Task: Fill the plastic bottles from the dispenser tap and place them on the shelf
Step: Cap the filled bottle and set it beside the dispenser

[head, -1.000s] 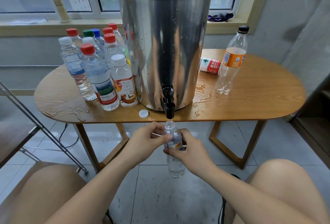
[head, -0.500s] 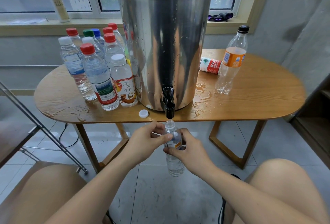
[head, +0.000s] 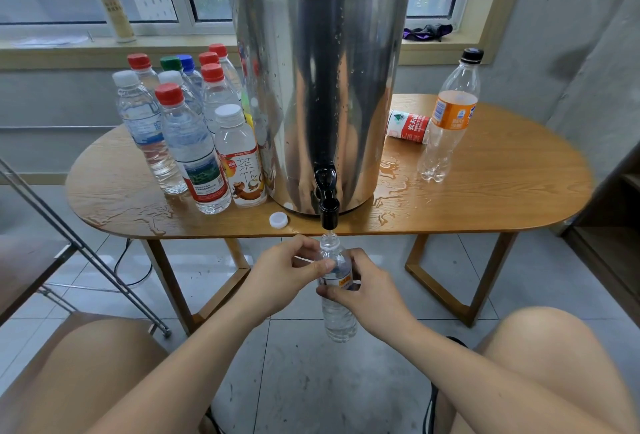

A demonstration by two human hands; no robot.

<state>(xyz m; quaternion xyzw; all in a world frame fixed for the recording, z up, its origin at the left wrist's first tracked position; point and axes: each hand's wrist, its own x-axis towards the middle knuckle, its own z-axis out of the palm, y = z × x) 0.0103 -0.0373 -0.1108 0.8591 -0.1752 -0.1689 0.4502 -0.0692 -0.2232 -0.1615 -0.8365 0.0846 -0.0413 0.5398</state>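
Dispenser (head: 320,94) of polished, mirror-glossy steel beaded with droplets, matt black plastic tap (head: 328,201); clear glossy plastic bottles (head: 194,142) with paper-like labels; tabletop (head: 485,191) of grained wood, wet and shining in patches; floor (head: 311,381) of smooth grey tile.

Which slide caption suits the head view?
Left hand and right hand hold an uncapped bottle under the dispenser tap.

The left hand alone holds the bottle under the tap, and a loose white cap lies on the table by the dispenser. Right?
No. In the head view both hands hold the bottle under the tap: the left hand near its neck, the right hand at its label. The cap does lie on the table by the dispenser.
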